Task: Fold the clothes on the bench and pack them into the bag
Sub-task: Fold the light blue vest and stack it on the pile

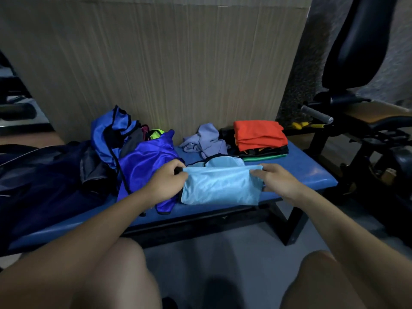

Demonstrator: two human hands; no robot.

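Folding step: left hand and right hand pinching opposite ends of light-blue garment, half folded on blue bench. Next, probably: fold over again, onto folded stack; dark bag waiting far left.

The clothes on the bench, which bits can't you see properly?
Head view:
- Stack: the orange top covers all but the edges of what lies under it.
- Blue pile: crumpled layers hide each other; a neon bit only peeks out.
- Bag: cut off by the left edge, dark.
- Light blue garment: both hands, left and right, cover its ends.
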